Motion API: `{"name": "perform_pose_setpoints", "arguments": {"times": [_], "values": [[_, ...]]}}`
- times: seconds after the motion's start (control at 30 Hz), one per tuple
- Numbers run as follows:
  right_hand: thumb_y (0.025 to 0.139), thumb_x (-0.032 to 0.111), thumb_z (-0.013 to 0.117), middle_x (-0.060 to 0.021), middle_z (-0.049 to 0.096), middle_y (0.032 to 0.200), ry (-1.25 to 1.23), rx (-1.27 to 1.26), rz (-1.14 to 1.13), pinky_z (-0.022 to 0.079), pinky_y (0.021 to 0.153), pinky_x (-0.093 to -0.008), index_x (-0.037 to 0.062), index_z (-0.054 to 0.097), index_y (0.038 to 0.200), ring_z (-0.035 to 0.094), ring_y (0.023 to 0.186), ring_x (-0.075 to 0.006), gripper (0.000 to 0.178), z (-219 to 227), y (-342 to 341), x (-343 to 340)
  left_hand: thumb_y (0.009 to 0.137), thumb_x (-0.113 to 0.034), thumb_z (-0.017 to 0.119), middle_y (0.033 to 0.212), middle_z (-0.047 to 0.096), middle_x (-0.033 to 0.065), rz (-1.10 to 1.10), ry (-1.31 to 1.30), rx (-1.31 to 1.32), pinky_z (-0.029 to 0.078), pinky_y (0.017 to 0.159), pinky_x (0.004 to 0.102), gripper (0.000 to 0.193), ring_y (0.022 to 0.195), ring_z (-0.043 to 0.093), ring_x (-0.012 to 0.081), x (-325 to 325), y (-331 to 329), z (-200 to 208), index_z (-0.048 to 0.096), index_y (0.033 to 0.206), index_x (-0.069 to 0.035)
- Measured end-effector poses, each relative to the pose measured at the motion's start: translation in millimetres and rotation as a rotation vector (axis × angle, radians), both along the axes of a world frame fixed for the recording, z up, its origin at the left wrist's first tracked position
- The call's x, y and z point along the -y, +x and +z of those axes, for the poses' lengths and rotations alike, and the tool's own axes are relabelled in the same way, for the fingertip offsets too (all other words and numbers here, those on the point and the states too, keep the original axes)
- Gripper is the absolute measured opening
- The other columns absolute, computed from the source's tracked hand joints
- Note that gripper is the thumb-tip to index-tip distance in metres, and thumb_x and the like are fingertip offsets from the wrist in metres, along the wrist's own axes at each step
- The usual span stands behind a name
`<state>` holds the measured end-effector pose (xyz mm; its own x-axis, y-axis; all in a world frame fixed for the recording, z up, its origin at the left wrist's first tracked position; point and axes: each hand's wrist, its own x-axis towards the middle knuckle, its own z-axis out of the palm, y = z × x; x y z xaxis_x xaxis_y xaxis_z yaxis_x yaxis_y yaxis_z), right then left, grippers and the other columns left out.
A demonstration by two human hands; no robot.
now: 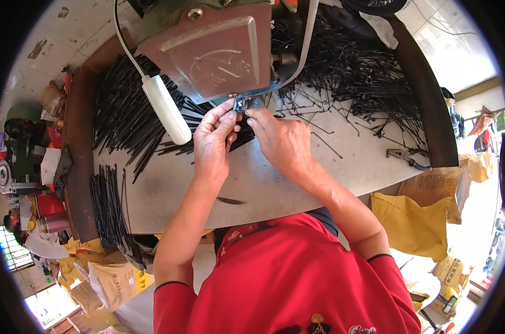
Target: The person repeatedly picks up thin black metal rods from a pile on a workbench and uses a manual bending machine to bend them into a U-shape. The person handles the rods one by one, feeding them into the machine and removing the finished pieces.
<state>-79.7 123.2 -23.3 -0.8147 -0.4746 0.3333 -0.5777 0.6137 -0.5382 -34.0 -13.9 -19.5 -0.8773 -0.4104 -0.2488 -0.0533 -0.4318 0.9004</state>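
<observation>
Both hands meet under the head of a green and reddish-brown machine [211, 61], close to its small metal working parts [255, 102]. My left hand [214, 136] is closed, thumb and forefinger pinched beside a small dark round part [241, 104]. Just to its right, my right hand [285, 140] is also closed, its fingertips pressed together near the same spot. What each pinch holds is too small and partly covered by the fingers to name. Thin black rods [135, 106] lie in a dense heap behind and left of my left hand.
More thin black rods, some with bent ends, spread over the back right [347, 78]. Another bundle [109, 206] lies at the left edge of the metal table [275, 192]. A white lamp [167, 109] hangs beside the machine. Pliers [411, 157] rest at the right; yellow sacking [411, 222] sits below.
</observation>
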Motion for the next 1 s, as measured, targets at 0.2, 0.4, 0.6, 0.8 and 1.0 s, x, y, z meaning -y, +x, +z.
{"name": "perform_pose_setpoints", "arguments": {"times": [0.2,0.4,0.6,0.8,1.0], "values": [[0.089,0.022,0.059,-0.0113,0.059,0.055,0.004,-0.018,-0.018,0.046,0.046,-0.0392,0.0138,0.063,0.102,0.060,0.049,-0.0293,0.015,2.4,0.7,2.9,0.090,-0.004,0.058,0.089,0.062,0.0026,-0.033,0.106,-0.021,0.038,0.057,0.0155,0.026,0.068,0.051,0.0042,5.7,0.4,-3.8,0.058,0.116,0.000],[0.090,0.022,0.059,-0.0119,0.060,0.057,-0.019,-0.003,-0.030,0.047,0.047,-0.0389,0.0133,0.063,0.102,0.060,0.050,-0.0298,0.015,1.9,1.1,3.4,0.090,-0.002,0.057,0.090,0.061,0.0056,-0.045,0.125,-0.010,0.036,0.053,0.0130,0.026,0.068,0.050,0.0046,5.3,-0.9,1.4,0.057,0.116,0.002],[0.090,0.020,0.058,-0.0120,0.060,0.058,-0.038,0.019,-0.026,0.047,0.048,-0.0394,0.0125,0.062,0.102,0.060,0.051,-0.0305,0.015,1.1,1.2,3.5,0.090,-0.002,0.057,0.091,0.061,0.0059,-0.036,0.093,0.004,0.037,0.054,0.0132,0.026,0.069,0.051,0.0051,5.1,-1.0,1.1,0.058,0.116,0.002],[0.090,0.020,0.058,-0.0127,0.061,0.060,-0.073,0.024,-0.021,0.047,0.049,-0.0405,0.0112,0.061,0.101,0.061,0.053,-0.0318,0.014,-6.1,0.6,5.9,0.090,-0.005,0.060,0.088,0.063,0.0041,-0.010,0.094,-0.035,0.039,0.056,0.0160,0.028,0.068,0.052,0.0057,2.0,-1.0,-4.6,0.059,0.117,0.002],[0.088,0.018,0.056,-0.0174,0.062,0.064,-0.030,0.147,0.025,0.049,0.055,-0.0463,0.0090,0.059,0.097,0.062,0.061,-0.0375,0.014,4.6,-5.8,6.7,0.090,-0.006,0.060,0.079,0.061,0.0034,-0.024,-0.417,0.041,0.040,0.048,0.0200,0.021,0.058,0.051,0.0066,-0.5,1.5,12.9,0.064,0.109,0.001]]}}
